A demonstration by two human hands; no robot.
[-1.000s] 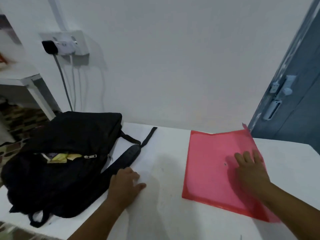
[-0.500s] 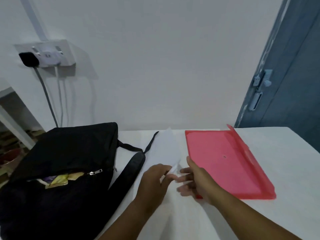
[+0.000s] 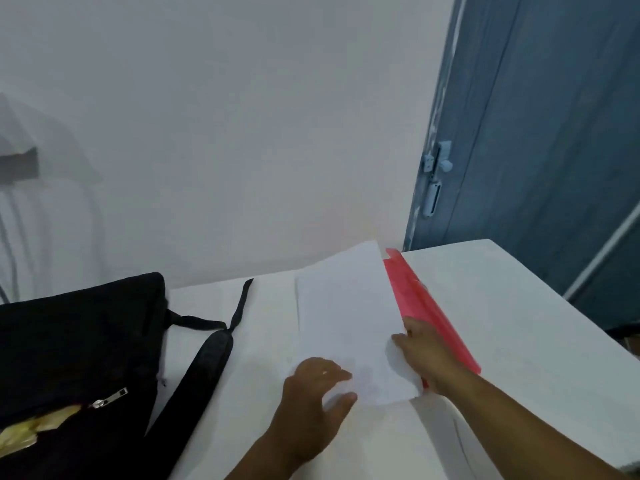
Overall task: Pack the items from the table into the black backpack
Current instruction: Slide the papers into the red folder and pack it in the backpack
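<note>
1. Left hand (image 3: 311, 393) and right hand (image 3: 427, 351) each pinch the white paper (image 3: 349, 327), lifted over the red folder (image 3: 426, 306) on the counter (image 3: 502, 306)
2. Risk: thin sheet may crease or slip before reaching the black backpack (image 3: 76, 348), since both grips sit at its near edge
</note>
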